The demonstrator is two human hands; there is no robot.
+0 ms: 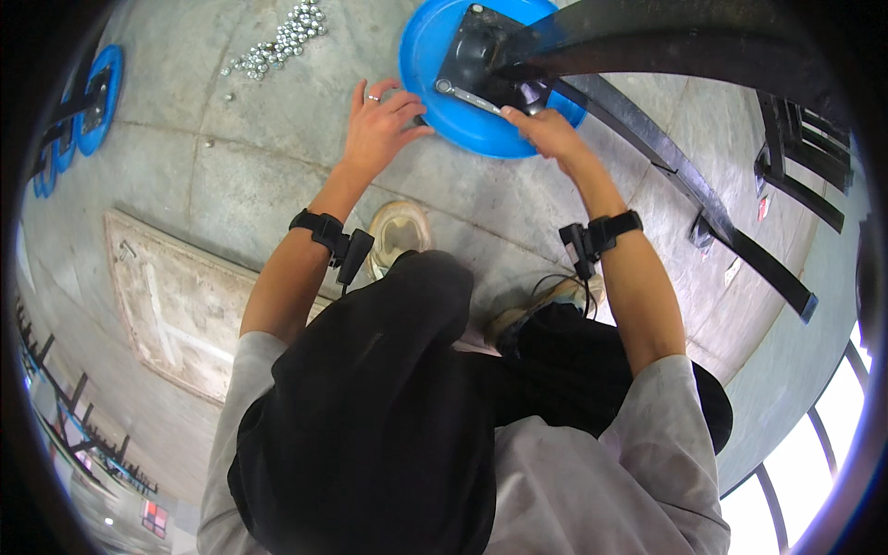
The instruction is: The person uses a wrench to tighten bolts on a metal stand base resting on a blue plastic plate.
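Observation:
My right hand is closed on the near end of a combination wrench, whose ring end lies over a corner of a black metal plate. The plate sits on a round blue disc, and a thick black metal post rises from it. Another bolt or nut shows at the plate's far corner. My left hand is held just left of the disc's rim, fingers apart and slightly curled, a ring on one finger; nothing shows in it. Whether its fingertips touch the rim I cannot tell.
Many shiny nuts are scattered on the concrete floor at upper left. A worn board lies left of my knee. Curved black metal beams extend right. More blue discs with black plates stand at far left. My shoes are below my hands.

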